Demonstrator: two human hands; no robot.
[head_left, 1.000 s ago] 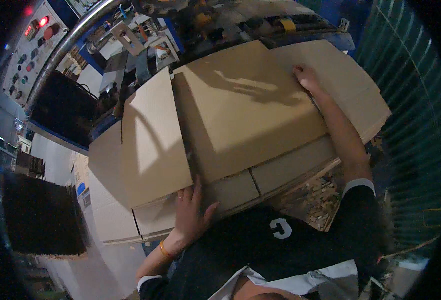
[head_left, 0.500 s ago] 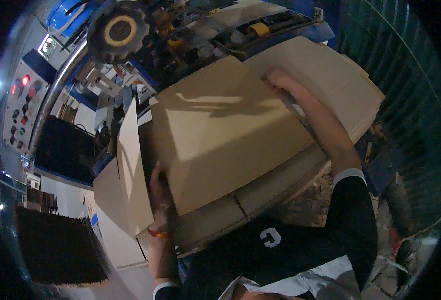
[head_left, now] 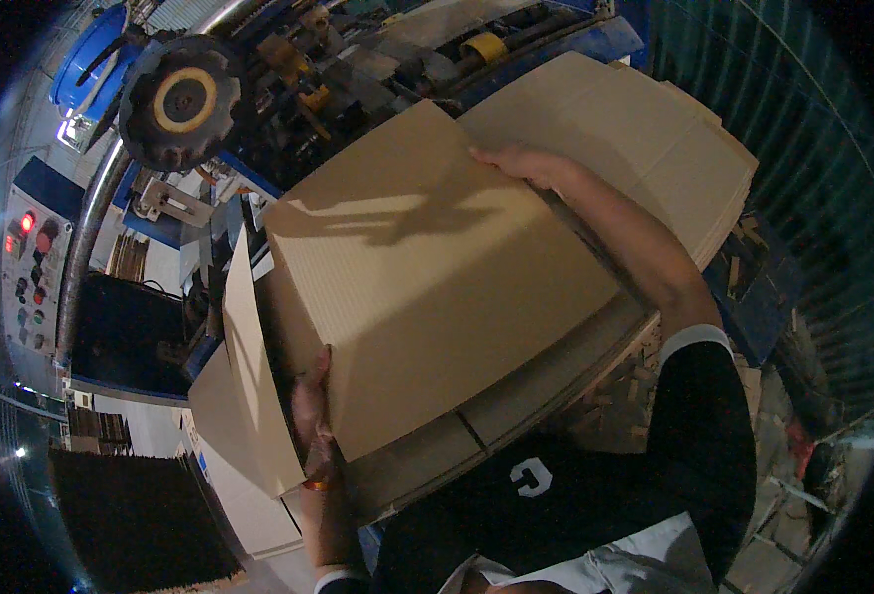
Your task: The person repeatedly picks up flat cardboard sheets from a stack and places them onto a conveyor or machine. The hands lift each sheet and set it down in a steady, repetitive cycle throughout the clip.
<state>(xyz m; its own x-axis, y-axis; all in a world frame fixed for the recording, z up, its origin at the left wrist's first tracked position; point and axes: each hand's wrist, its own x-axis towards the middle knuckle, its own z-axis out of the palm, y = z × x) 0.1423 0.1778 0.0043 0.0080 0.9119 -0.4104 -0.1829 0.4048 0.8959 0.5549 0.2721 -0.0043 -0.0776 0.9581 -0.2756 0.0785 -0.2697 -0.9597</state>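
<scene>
A large brown cardboard sheet (head_left: 457, 287) lies slanted before me, with a shadow across its upper face. At its left edge is my left hand (head_left: 314, 401), the thumb over the top and the other fingers mostly hidden. My right hand (head_left: 528, 164) holds the far right edge, its fingertips partly out of sight. Close beside my left hand, a narrow cardboard panel (head_left: 251, 366) stands up at a steep angle. More flat cardboard (head_left: 412, 475) lies beneath the sheet.
A stack of cardboard (head_left: 615, 129) is under and beyond my right arm. Across the far side stands a machine with a black handwheel (head_left: 181, 104) and a metal rail. A control panel (head_left: 36, 262) with a lit red lamp is at left. Cardboard scraps (head_left: 615, 396) lie below at right.
The sheet has shifted a little left and toward me. My right hand has moved left along with its far right edge. My left hand stays at the left edge, slightly nearer me.
</scene>
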